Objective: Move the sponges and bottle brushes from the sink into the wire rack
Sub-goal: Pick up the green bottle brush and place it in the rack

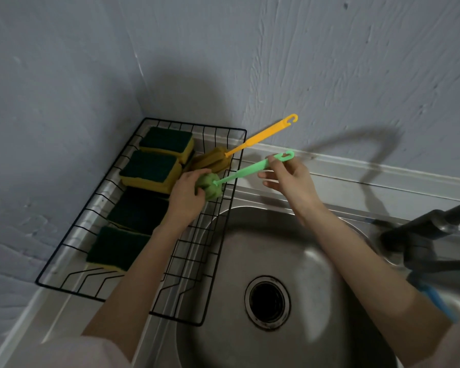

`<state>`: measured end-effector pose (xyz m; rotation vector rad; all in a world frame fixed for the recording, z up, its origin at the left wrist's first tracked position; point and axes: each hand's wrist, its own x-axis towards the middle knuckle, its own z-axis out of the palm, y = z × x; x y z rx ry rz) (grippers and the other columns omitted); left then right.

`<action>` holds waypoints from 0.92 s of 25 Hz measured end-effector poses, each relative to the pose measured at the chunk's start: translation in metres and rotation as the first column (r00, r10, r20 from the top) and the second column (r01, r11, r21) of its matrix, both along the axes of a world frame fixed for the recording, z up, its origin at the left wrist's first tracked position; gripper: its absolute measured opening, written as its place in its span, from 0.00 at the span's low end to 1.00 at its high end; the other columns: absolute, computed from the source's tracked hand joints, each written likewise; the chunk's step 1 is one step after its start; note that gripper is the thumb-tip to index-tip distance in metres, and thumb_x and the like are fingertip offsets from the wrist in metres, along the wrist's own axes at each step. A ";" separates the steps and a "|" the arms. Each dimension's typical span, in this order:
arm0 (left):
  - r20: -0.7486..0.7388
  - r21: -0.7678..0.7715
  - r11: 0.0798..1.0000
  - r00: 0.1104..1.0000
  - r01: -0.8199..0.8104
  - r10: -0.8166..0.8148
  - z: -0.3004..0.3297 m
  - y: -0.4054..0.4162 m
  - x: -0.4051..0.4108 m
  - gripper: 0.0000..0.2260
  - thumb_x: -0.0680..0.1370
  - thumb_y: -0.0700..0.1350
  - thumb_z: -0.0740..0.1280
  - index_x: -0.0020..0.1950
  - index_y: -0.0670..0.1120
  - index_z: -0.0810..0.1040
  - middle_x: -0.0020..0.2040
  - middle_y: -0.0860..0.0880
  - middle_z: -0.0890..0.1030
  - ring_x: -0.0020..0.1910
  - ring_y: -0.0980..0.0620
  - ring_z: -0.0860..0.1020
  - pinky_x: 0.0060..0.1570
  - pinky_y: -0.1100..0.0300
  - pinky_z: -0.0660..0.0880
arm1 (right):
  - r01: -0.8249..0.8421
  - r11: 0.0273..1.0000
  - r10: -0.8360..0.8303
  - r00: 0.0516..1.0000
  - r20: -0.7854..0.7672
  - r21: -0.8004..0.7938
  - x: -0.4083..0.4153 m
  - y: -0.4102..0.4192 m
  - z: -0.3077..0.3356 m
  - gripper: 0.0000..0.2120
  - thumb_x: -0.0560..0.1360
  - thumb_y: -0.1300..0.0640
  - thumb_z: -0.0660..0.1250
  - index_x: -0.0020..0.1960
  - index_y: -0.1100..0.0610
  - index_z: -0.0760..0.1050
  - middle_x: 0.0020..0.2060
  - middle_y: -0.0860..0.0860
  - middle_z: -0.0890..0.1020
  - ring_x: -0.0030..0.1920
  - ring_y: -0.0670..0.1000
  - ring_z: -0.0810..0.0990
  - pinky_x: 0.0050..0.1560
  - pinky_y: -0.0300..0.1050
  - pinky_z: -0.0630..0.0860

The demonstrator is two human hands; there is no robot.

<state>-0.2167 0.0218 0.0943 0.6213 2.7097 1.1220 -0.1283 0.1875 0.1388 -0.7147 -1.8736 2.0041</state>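
Both hands, left (185,193) and right (287,179), gripping green bottle brush (239,174) over wire rack (213,235).

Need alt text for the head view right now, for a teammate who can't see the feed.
Both hands hold a green bottle brush over the wire rack: the left hand grips its sponge head, the right hand pinches the handle end. The rack already holds four sponges and a yellow bottle brush; the steel sink beside it looks empty.

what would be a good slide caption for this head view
Both hands lower a green bottle brush into the wire rack beside a yellow bottle brush and four sponges; sink basin empty.
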 end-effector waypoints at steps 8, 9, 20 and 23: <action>-0.031 0.003 0.999 0.999 0.035 -0.035 0.023 -0.009 0.023 0.18 0.76 0.38 0.60 0.66 0.42 0.66 0.64 0.40 0.72 0.62 0.44 0.71 0.61 0.54 0.67 | -0.159 0.974 0.099 0.940 0.326 0.162 0.030 0.002 -0.010 0.17 0.75 0.57 0.61 0.63 0.57 0.68 0.45 0.50 0.78 0.42 0.47 0.78 0.51 0.42 0.73; -0.040 -0.007 0.999 0.998 0.049 -0.049 0.027 -0.011 0.029 0.18 0.76 0.38 0.61 0.66 0.42 0.67 0.63 0.40 0.73 0.61 0.44 0.72 0.60 0.54 0.68 | -0.186 0.961 0.107 0.933 0.344 0.205 0.037 0.002 -0.008 0.17 0.75 0.57 0.61 0.63 0.56 0.69 0.43 0.49 0.78 0.43 0.47 0.77 0.51 0.42 0.71; -0.145 -0.147 0.966 0.962 0.211 -0.232 0.068 -0.028 0.130 0.14 0.76 0.41 0.60 0.62 0.43 0.72 0.58 0.40 0.78 0.57 0.43 0.76 0.55 0.55 0.71 | -0.457 0.690 0.186 0.861 0.473 0.562 0.145 -0.014 0.018 0.17 0.75 0.57 0.62 0.63 0.56 0.71 0.60 0.56 0.78 0.61 0.54 0.75 0.57 0.37 0.66; -0.148 -0.170 0.954 0.951 0.246 -0.272 0.065 -0.026 0.165 0.14 0.77 0.41 0.60 0.62 0.43 0.72 0.61 0.41 0.78 0.59 0.45 0.75 0.57 0.58 0.68 | -0.506 0.690 0.217 0.827 0.519 0.517 0.184 -0.013 0.009 0.18 0.75 0.55 0.62 0.64 0.54 0.71 0.61 0.54 0.78 0.62 0.52 0.74 0.58 0.37 0.66</action>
